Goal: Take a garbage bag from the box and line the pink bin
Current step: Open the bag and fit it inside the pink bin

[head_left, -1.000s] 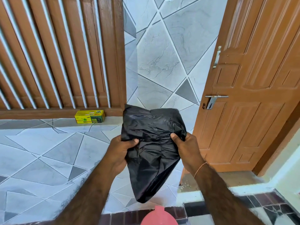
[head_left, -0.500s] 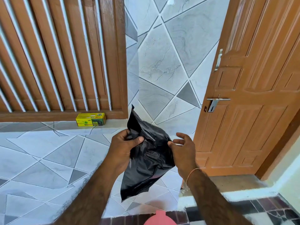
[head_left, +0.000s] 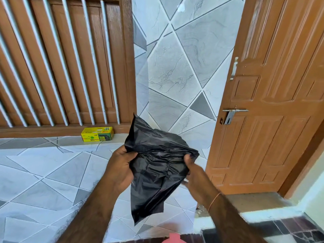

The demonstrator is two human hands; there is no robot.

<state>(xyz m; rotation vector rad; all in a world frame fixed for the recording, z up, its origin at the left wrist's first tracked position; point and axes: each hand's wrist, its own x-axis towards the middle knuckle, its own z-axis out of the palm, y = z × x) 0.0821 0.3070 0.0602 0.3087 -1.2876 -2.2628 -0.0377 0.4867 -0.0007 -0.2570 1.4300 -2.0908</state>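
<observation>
I hold a crumpled black garbage bag in front of me, above the tiled floor. My left hand pinches its upper left edge, and one corner sticks up above that hand. My right hand grips the bag's upper right edge. The rest of the bag hangs down between my forearms. The yellow and green bag box lies on the floor by the slatted wooden wall, far behind my left hand. Only a sliver of the pink bin shows at the bottom edge, below the bag.
A brown wooden door with a metal latch stands on the right. A slatted wooden wall fills the left. Grey tiled floor spreads to the left, and a dark-tiled step lies at the lower right.
My right hand, which had let go half a second ago, has closed on the bag's right edge again. The bag's top is pulled wider between both hands.
</observation>
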